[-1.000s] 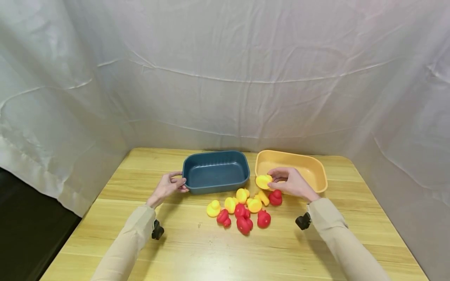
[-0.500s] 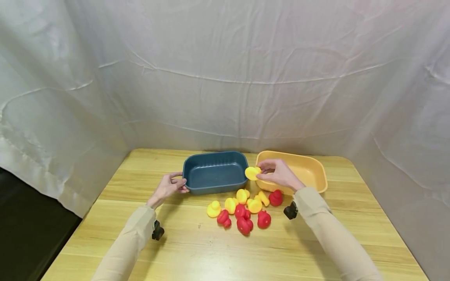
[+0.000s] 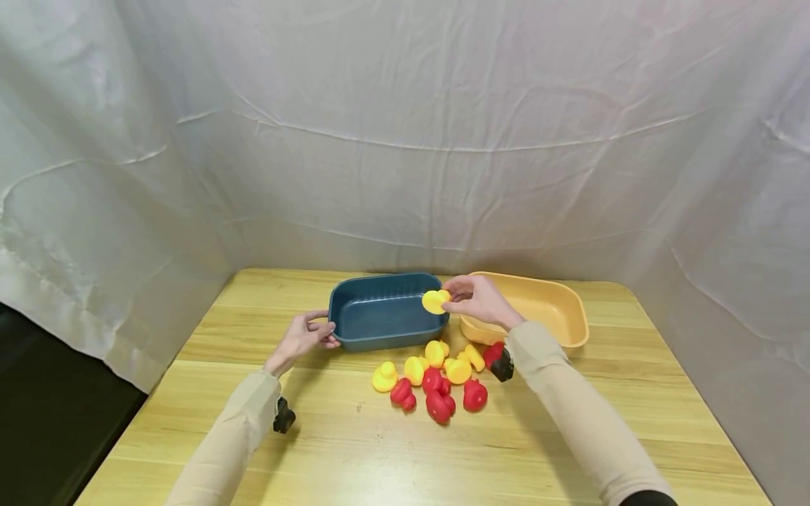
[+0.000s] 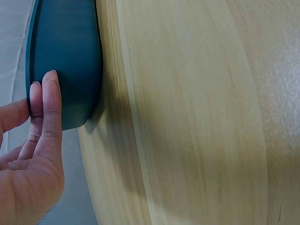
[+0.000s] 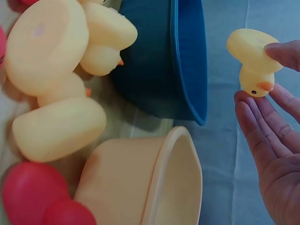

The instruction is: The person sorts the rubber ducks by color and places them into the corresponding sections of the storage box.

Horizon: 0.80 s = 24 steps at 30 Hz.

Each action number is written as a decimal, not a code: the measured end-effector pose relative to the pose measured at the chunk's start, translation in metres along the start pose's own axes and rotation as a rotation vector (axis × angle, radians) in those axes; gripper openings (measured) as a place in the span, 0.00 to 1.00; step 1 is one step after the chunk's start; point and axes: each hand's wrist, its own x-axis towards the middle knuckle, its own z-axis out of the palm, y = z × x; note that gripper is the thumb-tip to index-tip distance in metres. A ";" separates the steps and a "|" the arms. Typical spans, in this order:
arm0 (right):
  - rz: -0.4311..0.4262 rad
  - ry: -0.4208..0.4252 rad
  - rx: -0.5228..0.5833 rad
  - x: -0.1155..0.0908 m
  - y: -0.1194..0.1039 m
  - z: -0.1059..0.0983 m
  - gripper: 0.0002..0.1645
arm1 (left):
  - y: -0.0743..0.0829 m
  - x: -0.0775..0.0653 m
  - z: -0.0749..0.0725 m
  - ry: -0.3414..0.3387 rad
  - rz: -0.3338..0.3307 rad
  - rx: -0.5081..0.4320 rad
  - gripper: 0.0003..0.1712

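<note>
My right hand [image 3: 479, 301] pinches a yellow rubber duck [image 3: 434, 302] over the right end of a dark blue bin [image 3: 380, 343]. In the right wrist view this duck [image 5: 255, 56] shows an orange beak and sits between thumb and fingertips. At the bin's left end, my left hand [image 3: 302, 337] grips the rim; the left wrist view shows the fingers [image 4: 51, 105] flat along its outer wall, thumb on the other side. An orange-yellow bin [image 3: 557, 289] stands just to the right, partly hidden by the right hand and sleeve.
In front of the bins, several yellow ducks [image 3: 384, 377] and several red ducks [image 3: 474, 396] lie close together on the wooden table [image 3: 354, 457]. One red duck [image 3: 492, 353] is partly covered by the right wrist camera. A pale curtain [image 3: 405, 176] hangs behind and at both sides.
My right hand has carried the yellow duck leftward and up, from the orange-yellow bin's near left corner to above the blue bin. My left hand has stayed at the rim.
</note>
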 end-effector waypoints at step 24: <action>0.056 -0.108 0.037 0.037 -0.025 0.039 0.23 | 0.001 0.000 0.002 -0.002 0.008 0.003 0.33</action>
